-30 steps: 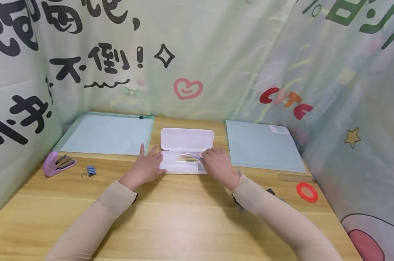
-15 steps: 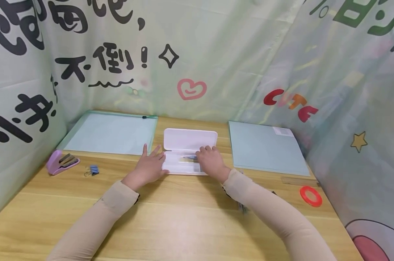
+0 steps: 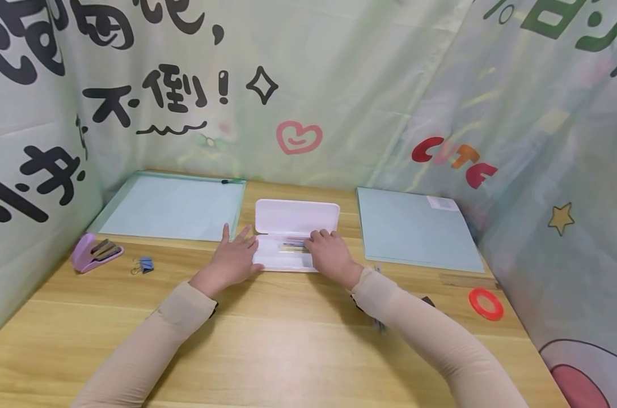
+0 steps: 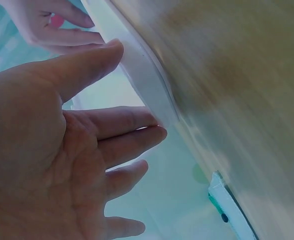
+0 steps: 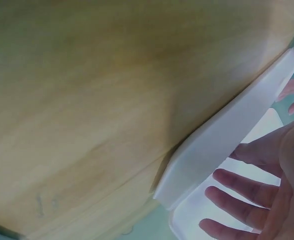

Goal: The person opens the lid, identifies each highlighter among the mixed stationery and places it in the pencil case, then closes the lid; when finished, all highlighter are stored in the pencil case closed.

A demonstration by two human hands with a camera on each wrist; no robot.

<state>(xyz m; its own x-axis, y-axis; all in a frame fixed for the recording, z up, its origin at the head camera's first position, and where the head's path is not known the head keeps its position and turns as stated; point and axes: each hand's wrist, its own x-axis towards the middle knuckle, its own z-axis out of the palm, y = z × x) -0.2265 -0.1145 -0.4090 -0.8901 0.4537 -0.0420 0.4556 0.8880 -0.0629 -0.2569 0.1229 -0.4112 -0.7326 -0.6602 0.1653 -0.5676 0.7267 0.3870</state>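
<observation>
A pale lavender-white pencil case lies on the table with its lid raised toward the back. Several thin, pen-like sticks show inside its tray, partly covered by my right hand. My left hand rests against the case's left end, fingers straight and spread; the left wrist view shows thumb and fingertips right at the case wall. Over the right part of the tray is my right hand. In the right wrist view its fingers are apart and relaxed, reaching over the case's front wall, with nothing visible between them.
Light blue flat folders lie at the back left and back right. At left are a purple stapler-like thing and a blue binder clip. At right are a clear ruler and a red ring. Fabric walls surround the table.
A blue pen-like stick that my right hand pinched a second ago now shows no longer between its fingers; sticks lie in the tray. The right hand has lowered over the tray; the left has stayed put.
</observation>
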